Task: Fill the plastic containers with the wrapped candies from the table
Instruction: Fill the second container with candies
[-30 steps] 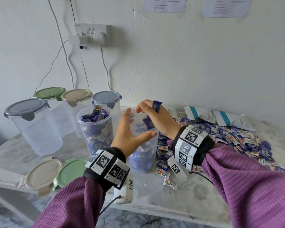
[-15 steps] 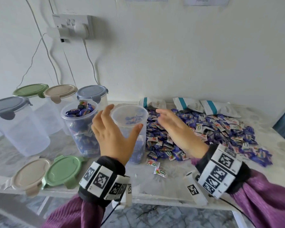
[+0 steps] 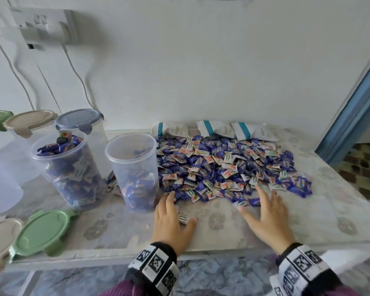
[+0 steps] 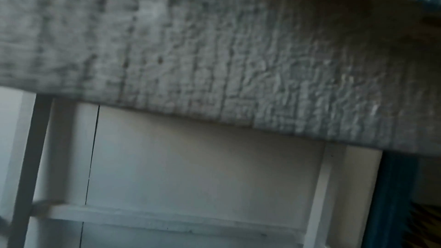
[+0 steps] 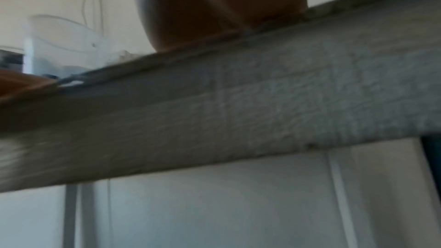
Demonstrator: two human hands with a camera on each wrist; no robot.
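The tabletop (image 3: 222, 236) is pale and marbled, with faint flower shapes on it, and its back edge is pushed up against a plain white wall (image 3: 201, 60). A big pile of wrapped candies (image 3: 226, 167) in purple and white covers the middle and right of the tabletop, reaching almost to the back edge, where three white packets (image 3: 218, 130) with teal stripes lie in a row. Just left of the pile stands an open plastic container (image 3: 135, 167) with some candies in the bottom. Beside it, further left, a second open container (image 3: 68, 167) is full to the top. Behind those two, near the back left corner, stand closed tubs with a blue-grey lid (image 3: 78, 119), a beige lid and a green lid. Two loose lids, one green (image 3: 43, 231) and one beige, lie flat at the front left edge. The left hand (image 3: 171, 223) lies flat near the front edge with fingers spread apart, holding nothing, and one candy (image 3: 183, 218) sits between its thumb and fingers. The right hand (image 3: 267, 218) is also flat and spread, holding nothing, its fingertips touching the front of the pile. A white socket (image 3: 41, 24) with wires hanging down is on the wall at the left. A blue door frame (image 3: 350, 107) stands at the right. Both wrist views show only the rough front edge of the table, blurred.
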